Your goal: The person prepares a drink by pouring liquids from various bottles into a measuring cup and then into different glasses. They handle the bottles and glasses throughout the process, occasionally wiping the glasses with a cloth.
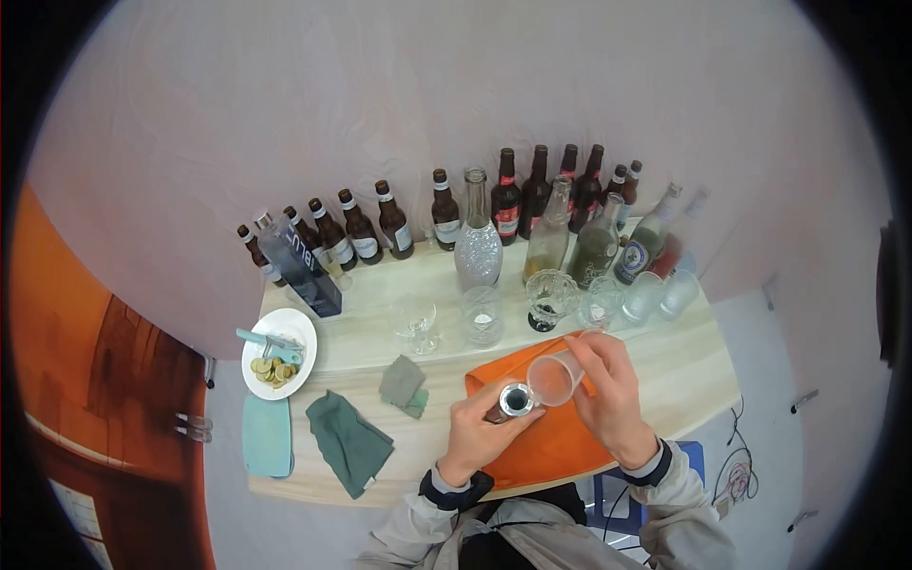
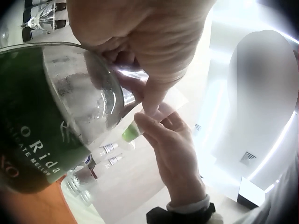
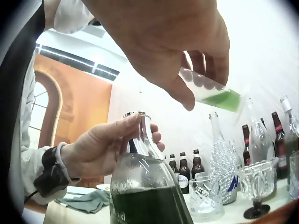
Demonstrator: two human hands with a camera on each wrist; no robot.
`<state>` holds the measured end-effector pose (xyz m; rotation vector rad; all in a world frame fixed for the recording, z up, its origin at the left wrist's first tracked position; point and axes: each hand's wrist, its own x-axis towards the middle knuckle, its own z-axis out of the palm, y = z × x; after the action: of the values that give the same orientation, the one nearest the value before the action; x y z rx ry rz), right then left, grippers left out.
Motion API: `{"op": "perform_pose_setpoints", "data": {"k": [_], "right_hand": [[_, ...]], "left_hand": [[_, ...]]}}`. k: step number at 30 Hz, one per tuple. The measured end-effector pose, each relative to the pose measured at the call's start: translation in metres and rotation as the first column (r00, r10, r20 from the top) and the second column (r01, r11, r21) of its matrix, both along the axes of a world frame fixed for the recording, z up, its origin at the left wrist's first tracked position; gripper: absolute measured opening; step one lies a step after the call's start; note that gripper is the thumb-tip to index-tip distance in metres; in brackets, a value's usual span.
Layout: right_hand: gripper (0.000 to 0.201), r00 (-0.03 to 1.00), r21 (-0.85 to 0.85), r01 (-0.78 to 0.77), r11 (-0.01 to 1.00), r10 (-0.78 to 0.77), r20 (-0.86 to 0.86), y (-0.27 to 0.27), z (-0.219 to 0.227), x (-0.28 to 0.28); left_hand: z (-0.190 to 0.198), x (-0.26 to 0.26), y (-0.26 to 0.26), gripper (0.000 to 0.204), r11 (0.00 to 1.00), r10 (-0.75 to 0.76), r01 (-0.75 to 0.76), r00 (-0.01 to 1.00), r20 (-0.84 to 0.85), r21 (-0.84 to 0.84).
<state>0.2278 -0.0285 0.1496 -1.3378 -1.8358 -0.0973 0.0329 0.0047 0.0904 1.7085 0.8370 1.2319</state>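
In the head view my left hand (image 1: 478,427) grips a glass bottle (image 1: 516,400) by its silver neck, its round mouth facing up. The right wrist view shows this bottle (image 3: 149,200) upright, with green liquid inside; white lettering shows on it in the left wrist view. My right hand (image 1: 610,397) holds a clear plastic cup (image 1: 555,379) between thumb and fingers, close beside the bottle's mouth in the head view. The cup (image 3: 219,96) is tilted in the right wrist view, with some green liquid lying toward its base. An orange cloth (image 1: 532,456) lies beneath both hands.
Beyond the hands stand a footed glass (image 1: 551,296), a tumbler (image 1: 483,318) and a stemmed glass (image 1: 418,328). Several bottles line the back, including a textured clear one (image 1: 478,247). To the left are a plate (image 1: 306,332) with sliced fruit, a green cloth (image 1: 347,442) and a grey cloth (image 1: 403,380).
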Motion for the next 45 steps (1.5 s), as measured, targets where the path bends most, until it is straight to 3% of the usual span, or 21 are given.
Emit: {"op": "perform_pose_setpoints", "data": {"k": [4,6,12,29,45], "right_hand": [[0.063,0.991,0.065,-0.022,0.998,0.013,0.131,0.008,0.003,-0.001],[0.062,0.989,0.076,-0.028,0.997,0.017,0.144,0.009,0.003,-0.001],[0.062,0.977,0.101,-0.029,0.994,0.007,0.212,0.012,0.005,-0.001],[0.051,0.915,0.167,-0.053,0.985,-0.019,0.404,0.019,0.011,0.003],[0.040,0.797,0.224,-0.215,0.951,0.039,0.603,0.019,0.032,-0.009]], "left_hand": [[-0.005,0.001,0.001,0.038,0.996,-0.008,0.011,1.000,0.028,-0.093],[-0.010,0.001,0.003,0.040,1.000,0.012,-0.012,1.000,0.004,-0.009],[-0.011,0.000,0.003,0.048,0.999,0.015,-0.016,1.000,-0.008,-0.043],[-0.013,0.001,0.004,0.044,1.000,-0.012,0.012,1.000,0.025,-0.002],[-0.020,-0.002,0.004,0.048,0.998,-0.043,0.046,0.997,0.064,-0.048]]}}
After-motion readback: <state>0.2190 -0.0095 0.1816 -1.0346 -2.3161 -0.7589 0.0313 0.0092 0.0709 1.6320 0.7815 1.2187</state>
